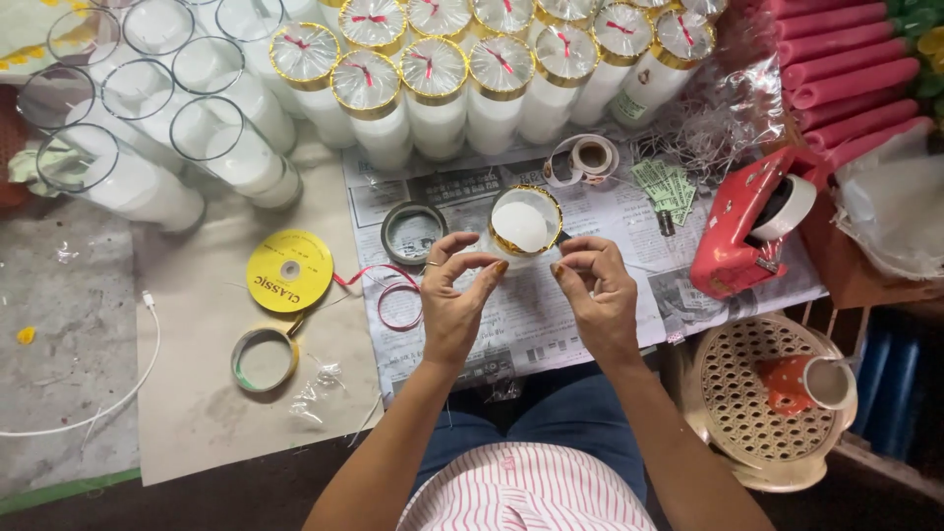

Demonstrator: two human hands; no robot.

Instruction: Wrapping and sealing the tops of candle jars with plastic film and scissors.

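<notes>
From the head camera, both hands meet above a sheet of newspaper (pixel 590 295) spread on the work surface. The left hand (pixel 454 295) has thumb and forefinger pinched together near the gold-rimmed glass candle (pixel 525 222), a ring on one finger; the right hand (pixel 596 290) is likewise pinched, fingertips curled close to the left hand's. Whatever they hold between them is too thin and small to make out. The candle stands upright on the newspaper just beyond the fingertips, seen from above, its white wax visible inside. To the left lie a yellow ribbon spool (pixel 289 270), a loop of red ribbon (pixel 393 300) and two tape rolls (pixel 414 232), one further off by the spool. A red tape dispenser (pixel 737 231) sits to the right, and a woven stool (pixel 757 393) with a small red cup on it is lower right. Finished candles with gold rims and red bows (pixel 435 88) stand in rows at the top, partly cut off by the frame; plain glass candles (pixel 226 147) crowd the upper left. Pink taper candles (pixel 846 69) are cropped at the upper right corner.
</notes>
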